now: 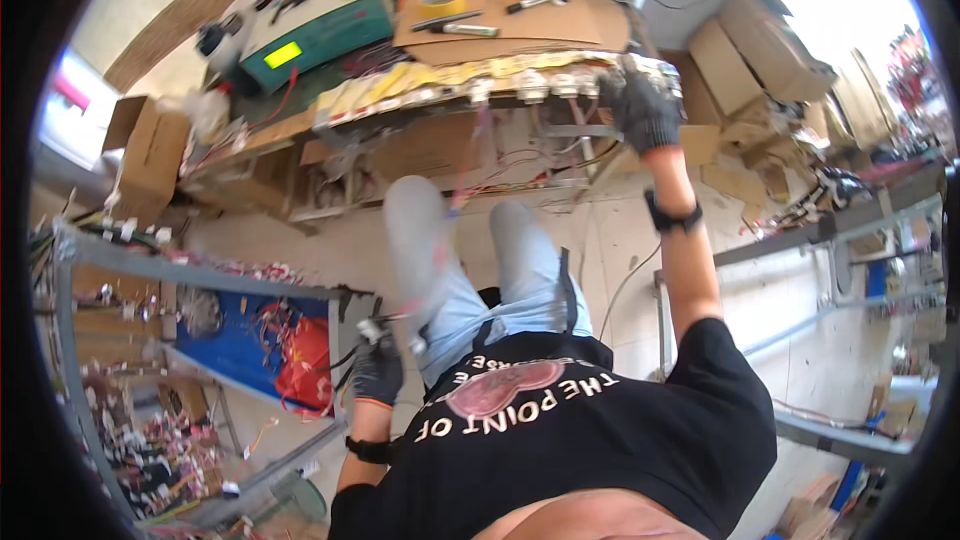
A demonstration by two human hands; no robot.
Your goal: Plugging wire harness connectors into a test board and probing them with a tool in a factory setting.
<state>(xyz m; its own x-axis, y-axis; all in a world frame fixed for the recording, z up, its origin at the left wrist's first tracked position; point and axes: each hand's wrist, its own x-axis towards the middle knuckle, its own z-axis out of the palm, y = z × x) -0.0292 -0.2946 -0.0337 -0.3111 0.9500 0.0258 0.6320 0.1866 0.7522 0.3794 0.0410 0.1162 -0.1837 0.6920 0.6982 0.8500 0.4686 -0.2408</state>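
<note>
My left hand [377,368], in a dark glove, is low at my left side by the metal rack. Its fingers are closed around a wire harness [368,329] with a pale connector at its end. Pink and blue wires [455,202], smeared by motion, hang from the bench edge in front of my knees. My right hand [645,112], also gloved, is stretched out over the right end of a row of white connectors [535,90] with yellow tape strips along the bench edge. Its fingertips are blurred, so whether they grip a connector is unclear.
On the bench stand a green tester [325,40] with a lit screen, a yellow tape roll [440,2] and marker pens [468,30] on cardboard. Metal racks [215,265] with wire bundles flank me. A red bag [305,365] lies at left. Cardboard boxes [765,45] stand at far right.
</note>
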